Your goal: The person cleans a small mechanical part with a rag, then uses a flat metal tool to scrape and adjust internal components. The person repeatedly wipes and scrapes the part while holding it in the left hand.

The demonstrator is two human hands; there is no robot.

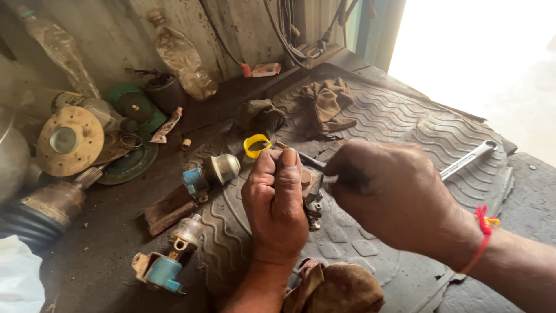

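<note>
Grimy corrugated metal backs a dark, dusty floor that is crowded along its left edge: a ribbed rubber boot on a shaft, a tan round disc, green discs and crumpled plastic bottles leave little free room there. Just right of these lie two blue-bodied valve parts beside a rusty flat piece, close to the edge of a ribbed rubber mat, whose upper and right stretches stay open. A yellow ring and brown rags sit on the mat's upper part. Over the mat's middle the left hand is closed in a fist, thumb up, around a small metal part that shows between the two hands. How the part's long axis lies is unclear, since the fingers hide most of it. The right hand, a red thread at its wrist, is closed on a thin tool whose tip meets the part. Behind it a silver wrench lies on the mat, its long axis running up to the right, toward bright daylight at the open right edge.
</note>
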